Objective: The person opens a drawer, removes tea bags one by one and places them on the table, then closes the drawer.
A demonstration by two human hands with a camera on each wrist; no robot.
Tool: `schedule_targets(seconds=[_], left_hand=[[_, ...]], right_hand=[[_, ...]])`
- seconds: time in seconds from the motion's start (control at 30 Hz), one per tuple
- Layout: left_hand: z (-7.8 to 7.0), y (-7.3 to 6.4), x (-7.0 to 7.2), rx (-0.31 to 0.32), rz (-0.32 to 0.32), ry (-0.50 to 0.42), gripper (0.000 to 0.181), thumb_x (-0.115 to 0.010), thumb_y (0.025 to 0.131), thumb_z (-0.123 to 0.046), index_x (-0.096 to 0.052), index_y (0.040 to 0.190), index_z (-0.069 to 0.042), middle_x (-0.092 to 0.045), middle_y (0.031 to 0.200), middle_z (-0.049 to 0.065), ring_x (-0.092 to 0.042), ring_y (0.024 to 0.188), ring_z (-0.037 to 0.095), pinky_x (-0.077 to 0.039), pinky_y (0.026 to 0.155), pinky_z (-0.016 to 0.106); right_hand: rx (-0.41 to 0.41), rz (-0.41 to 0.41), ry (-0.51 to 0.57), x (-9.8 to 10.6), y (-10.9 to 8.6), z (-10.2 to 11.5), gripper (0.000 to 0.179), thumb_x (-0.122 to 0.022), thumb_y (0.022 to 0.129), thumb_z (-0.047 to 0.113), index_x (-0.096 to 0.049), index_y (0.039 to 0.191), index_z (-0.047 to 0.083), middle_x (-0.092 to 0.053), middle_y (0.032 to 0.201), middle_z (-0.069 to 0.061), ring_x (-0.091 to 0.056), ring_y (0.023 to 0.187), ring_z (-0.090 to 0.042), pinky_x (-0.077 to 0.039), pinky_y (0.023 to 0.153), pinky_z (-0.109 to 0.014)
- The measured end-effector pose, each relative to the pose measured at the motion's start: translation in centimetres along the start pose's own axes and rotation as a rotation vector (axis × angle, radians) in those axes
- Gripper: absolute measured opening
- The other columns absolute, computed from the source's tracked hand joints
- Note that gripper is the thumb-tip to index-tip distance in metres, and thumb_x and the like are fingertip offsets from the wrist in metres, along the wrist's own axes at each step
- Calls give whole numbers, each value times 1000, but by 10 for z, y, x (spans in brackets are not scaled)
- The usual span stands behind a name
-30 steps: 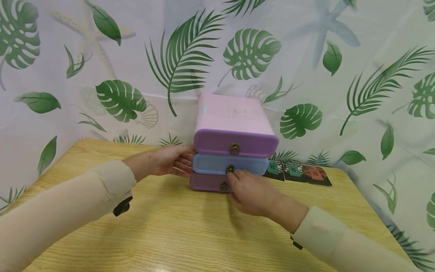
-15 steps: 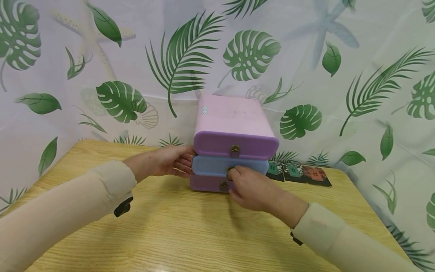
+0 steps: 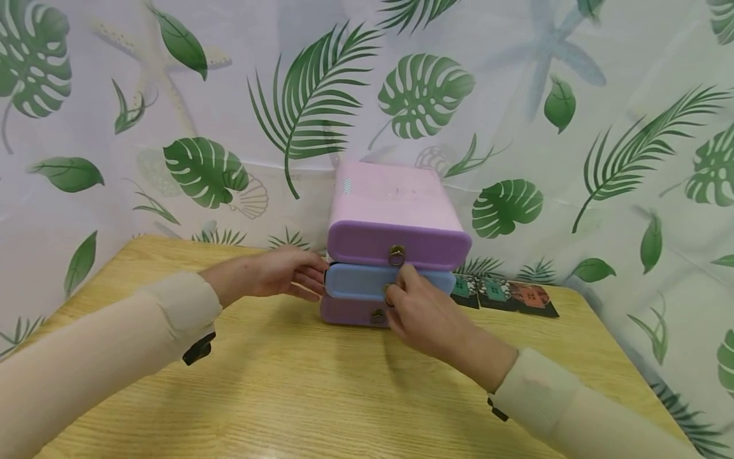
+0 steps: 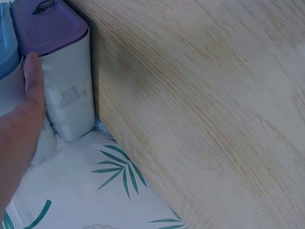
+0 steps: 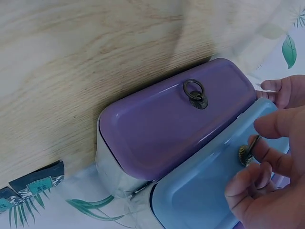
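A small three-tier drawer unit with a pink top [image 3: 395, 191] stands at the back of the table. Its top drawer [image 3: 367, 242] is purple, the middle drawer [image 3: 355, 280] light blue, the bottom drawer [image 5: 176, 124] purple. My right hand [image 3: 424, 312] holds the brass ring pull [image 5: 255, 143] of the blue drawer, index finger hooked at the ring. A thin dark gap shows behind the blue front's edge. My left hand [image 3: 281, 274] rests along the unit's left side with fingers extended; in the left wrist view one finger [image 4: 33, 76] lies against the white side wall.
Several dark cards [image 3: 496, 292] with green and orange prints lie on the table to the right of the unit. A leaf-patterned cloth [image 3: 229, 95] hangs directly behind the wooden table [image 3: 298, 389]. Brass ring pulls hang on the top and bottom drawers too.
My right fingers have closed further around the blue drawer's ring, and the index knuckle has risen. The blue front has come slightly forward. My left hand stays at the unit's side.
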State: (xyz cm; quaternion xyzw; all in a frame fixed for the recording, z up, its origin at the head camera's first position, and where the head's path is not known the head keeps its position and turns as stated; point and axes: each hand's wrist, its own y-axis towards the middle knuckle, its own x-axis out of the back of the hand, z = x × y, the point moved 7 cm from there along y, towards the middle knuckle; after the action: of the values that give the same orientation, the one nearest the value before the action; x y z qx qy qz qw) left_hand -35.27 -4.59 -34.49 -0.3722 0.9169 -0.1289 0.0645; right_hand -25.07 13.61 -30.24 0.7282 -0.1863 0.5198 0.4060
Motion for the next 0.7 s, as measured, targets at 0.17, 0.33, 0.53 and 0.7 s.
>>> schedule_targets(seconds=[0.17,0.33,0.53,0.7], left_hand=[[-3,-2,-3,-2,45,30,29,-49,104,-31,-65,108,-7,-66,101,5,-67,99,21,-53,100,48],[-6,-1,-4,-7,-36,75,44,-52,102,-41,-63,116,-2,-65,100,8,-70,94,20,-57,95,45],[-4,1,-3,-20,-66,59,39,-55,102,-32,-64,118,3,-71,95,7,-72,87,18,-58,93,44],[1,3,-1,-20,-4,-23,28,-46,105,-24,-62,113,-3,-70,96,3,-70,92,20,-56,98,46]], right_hand=[[6,0,0,1,0,1,14,-71,87,10,-58,82,9,-39,85,-6,-41,64,-11,-39,55,-22],[28,7,2,2,0,1,12,-71,87,11,-60,84,7,-39,85,-6,-40,64,-11,-41,56,-22],[35,33,4,1,-1,-1,11,-71,88,11,-61,86,7,-39,85,-5,-40,64,-11,-41,57,-22],[53,47,3,0,-2,0,13,-71,88,12,-59,86,6,-39,86,-5,-39,65,-11,-43,58,-24]])
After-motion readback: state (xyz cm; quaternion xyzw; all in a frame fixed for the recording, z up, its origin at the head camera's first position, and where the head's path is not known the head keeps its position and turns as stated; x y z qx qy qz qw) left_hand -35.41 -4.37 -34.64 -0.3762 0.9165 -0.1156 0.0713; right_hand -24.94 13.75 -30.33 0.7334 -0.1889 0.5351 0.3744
